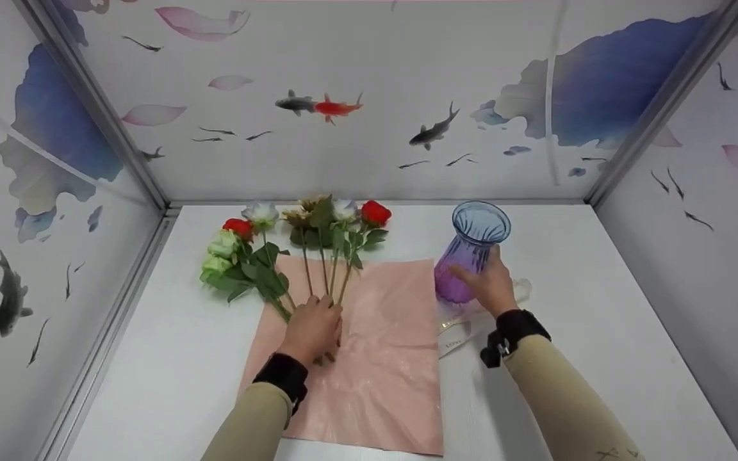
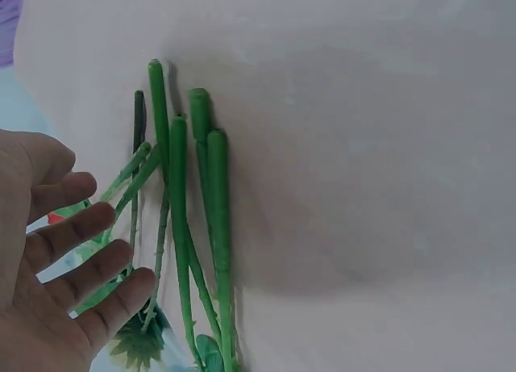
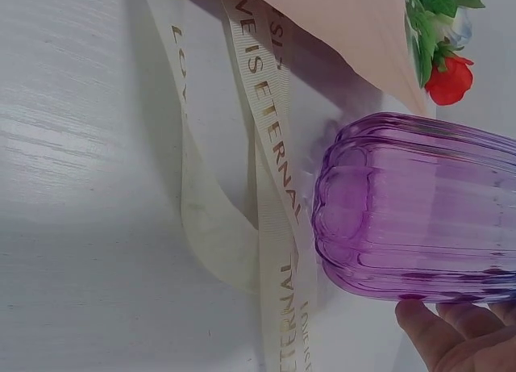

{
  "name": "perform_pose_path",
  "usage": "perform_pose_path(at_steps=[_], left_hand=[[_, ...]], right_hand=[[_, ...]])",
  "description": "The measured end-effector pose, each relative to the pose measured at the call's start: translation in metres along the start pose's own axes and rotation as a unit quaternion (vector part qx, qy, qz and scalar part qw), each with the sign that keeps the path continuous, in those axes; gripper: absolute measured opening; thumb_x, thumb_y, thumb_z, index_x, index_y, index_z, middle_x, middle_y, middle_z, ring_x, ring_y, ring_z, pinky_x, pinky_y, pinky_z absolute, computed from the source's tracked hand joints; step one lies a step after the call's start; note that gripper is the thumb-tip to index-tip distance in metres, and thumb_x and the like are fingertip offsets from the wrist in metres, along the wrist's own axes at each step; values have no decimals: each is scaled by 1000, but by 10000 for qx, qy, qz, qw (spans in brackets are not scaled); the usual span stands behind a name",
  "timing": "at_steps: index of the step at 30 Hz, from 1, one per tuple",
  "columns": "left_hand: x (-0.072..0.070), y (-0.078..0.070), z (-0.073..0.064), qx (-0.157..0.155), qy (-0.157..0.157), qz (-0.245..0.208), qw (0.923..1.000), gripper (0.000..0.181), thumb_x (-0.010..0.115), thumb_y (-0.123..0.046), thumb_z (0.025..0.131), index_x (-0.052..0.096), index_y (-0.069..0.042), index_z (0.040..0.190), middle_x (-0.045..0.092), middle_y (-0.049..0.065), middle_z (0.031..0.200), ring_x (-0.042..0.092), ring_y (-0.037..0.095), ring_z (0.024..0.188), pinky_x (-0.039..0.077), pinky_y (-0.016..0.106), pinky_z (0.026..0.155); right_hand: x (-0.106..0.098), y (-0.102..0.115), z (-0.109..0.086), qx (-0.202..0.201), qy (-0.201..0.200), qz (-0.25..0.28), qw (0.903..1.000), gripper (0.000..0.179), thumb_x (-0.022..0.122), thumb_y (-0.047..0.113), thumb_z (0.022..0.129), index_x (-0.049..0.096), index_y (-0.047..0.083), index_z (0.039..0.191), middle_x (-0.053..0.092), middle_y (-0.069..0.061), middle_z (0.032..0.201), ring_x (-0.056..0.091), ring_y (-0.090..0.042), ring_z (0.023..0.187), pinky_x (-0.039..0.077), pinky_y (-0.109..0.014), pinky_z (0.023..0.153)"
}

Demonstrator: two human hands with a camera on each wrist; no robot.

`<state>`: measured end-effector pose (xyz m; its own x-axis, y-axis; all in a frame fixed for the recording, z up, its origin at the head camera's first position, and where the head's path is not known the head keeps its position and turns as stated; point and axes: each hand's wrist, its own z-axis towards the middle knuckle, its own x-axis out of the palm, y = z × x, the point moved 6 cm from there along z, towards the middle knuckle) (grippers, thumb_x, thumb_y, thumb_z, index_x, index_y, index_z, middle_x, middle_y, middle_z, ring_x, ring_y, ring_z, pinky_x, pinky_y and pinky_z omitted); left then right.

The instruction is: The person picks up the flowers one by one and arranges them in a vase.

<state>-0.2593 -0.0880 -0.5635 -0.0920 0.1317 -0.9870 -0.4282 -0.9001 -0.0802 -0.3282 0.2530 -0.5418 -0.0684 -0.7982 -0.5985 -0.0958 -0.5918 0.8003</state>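
Note:
My left hand [image 1: 313,330] is over the lower flower stems [image 2: 179,227] on a pink wrapping sheet [image 1: 391,358]. In the left wrist view its fingers are loosely spread beside the green stems and pinch none of them. My right hand [image 1: 491,282] grips a ribbed glass vase [image 1: 462,256], blue at the rim and purple at the base. The vase stands right of the sheet, its mouth leaning slightly right. In the right wrist view, fingertips [image 3: 419,328] touch its side; the thumb is out of that view.
Red roses [image 1: 376,214], pale green roses [image 1: 223,246] and white-blue flowers [image 1: 261,215] lie with their heads toward the back wall. A cream lettered ribbon [image 3: 270,146] lies by the vase base. Printed panels [image 1: 356,153] enclose the white table [image 1: 599,358] at the back and sides.

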Motion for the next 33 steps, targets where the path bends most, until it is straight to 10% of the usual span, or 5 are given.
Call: perform_pose_path(at_steps=[10, 19, 33], left_hand=[[3, -7, 30, -224, 532, -643, 9963, 29, 62, -25, 104, 68, -16, 130, 57, 19, 138, 50, 45, 127, 45, 59, 101], [17, -12, 31, -649, 1924, -693, 9767, 69, 75, -45, 92, 49, -29, 154, 24, 21, 167, 13, 47, 155, 20, 65, 120], [26, -9, 35, -1282, 1390, -598, 9801, 73, 75, -51, 90, 50, -27, 153, 30, 16, 165, 18, 44, 154, 21, 71, 116]], right_hand=[[0, -1, 2, -48, -55, -36, 10000, 112, 76, 50, 90, 4, 5, 163, 38, -30, 157, 41, -47, 142, 35, -61, 115], [0, -2, 2, 16, 21, -25, 10000, 113, 76, 50, 90, 1, 7, 163, 37, -28, 158, 40, -45, 144, 34, -60, 115], [-1, -2, 1, 20, 6, 20, 10000, 114, 78, 50, 88, 2, 7, 163, 37, -30, 157, 40, -48, 143, 34, -61, 115]])
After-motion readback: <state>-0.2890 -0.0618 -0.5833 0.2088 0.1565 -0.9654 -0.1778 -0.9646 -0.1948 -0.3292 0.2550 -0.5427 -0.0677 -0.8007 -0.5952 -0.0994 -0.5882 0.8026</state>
